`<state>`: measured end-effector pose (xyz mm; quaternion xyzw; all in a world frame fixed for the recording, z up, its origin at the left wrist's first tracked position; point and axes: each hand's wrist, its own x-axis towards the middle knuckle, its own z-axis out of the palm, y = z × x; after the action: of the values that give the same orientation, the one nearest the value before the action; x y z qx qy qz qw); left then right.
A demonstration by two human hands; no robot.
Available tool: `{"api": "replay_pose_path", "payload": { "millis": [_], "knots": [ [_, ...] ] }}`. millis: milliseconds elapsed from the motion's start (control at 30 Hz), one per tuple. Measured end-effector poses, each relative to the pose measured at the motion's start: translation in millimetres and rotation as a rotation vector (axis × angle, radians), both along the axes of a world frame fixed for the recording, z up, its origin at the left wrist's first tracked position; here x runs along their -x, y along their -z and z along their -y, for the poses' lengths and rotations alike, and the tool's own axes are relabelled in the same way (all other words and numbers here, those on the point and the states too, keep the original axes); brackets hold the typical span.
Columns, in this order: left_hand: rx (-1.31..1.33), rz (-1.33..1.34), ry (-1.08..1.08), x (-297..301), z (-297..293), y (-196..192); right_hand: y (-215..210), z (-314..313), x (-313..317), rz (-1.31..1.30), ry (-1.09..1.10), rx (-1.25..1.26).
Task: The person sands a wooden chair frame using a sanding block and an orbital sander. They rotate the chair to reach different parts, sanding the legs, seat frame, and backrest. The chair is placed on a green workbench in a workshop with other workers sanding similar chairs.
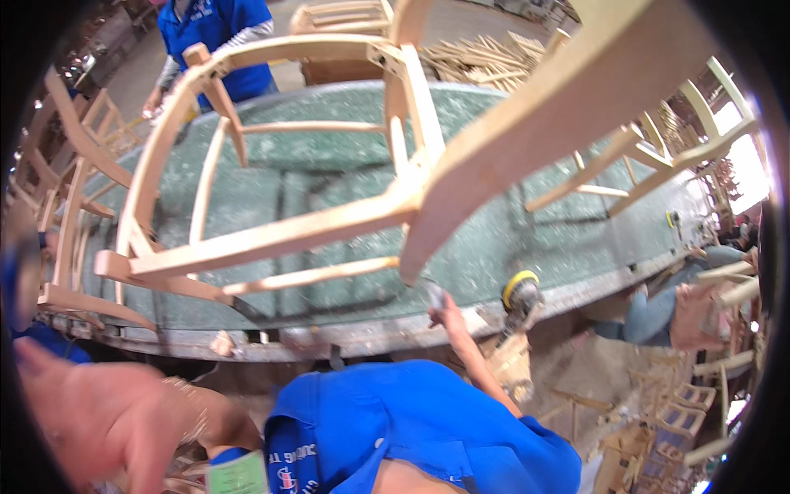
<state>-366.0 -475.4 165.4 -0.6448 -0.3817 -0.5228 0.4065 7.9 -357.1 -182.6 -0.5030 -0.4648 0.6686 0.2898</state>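
A bare wooden chair frame point(280, 235) lies tipped over on the green-covered workbench point(329, 309), its broad curved part point(510, 148) rising close toward me. My right hand point(445, 316) is at the bench's near edge, just below the lower end of that curved part. Its fingers are closed on a small pale grey piece point(434, 291), too small to make out its kind. At the lower left, my left hand point(107, 416) is raised near me, away from the chair and smeared by motion. Its fingers look spread, and nothing shows in it.
A power sander with a yellow pad point(522, 293) sits at the bench edge right of my right hand. More chair frames point(642, 156) stand right and left. Across the bench is a person in blue point(218, 41); wood strips point(481, 62) are piled behind. Another person point(666, 309) is at the right.
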Motion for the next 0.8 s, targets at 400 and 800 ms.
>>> {"api": "replay_pose_path", "payload": {
  "millis": [400, 800],
  "knots": [
    [0.424, 1.198, 0.066, 149, -18, 194, -81, -80, 96, 0.005, 0.44, -0.919],
    [0.358, 1.224, 0.276, 152, -92, 134, -193, -165, 110, 0.034, 0.513, -1.054]
  ]
}}
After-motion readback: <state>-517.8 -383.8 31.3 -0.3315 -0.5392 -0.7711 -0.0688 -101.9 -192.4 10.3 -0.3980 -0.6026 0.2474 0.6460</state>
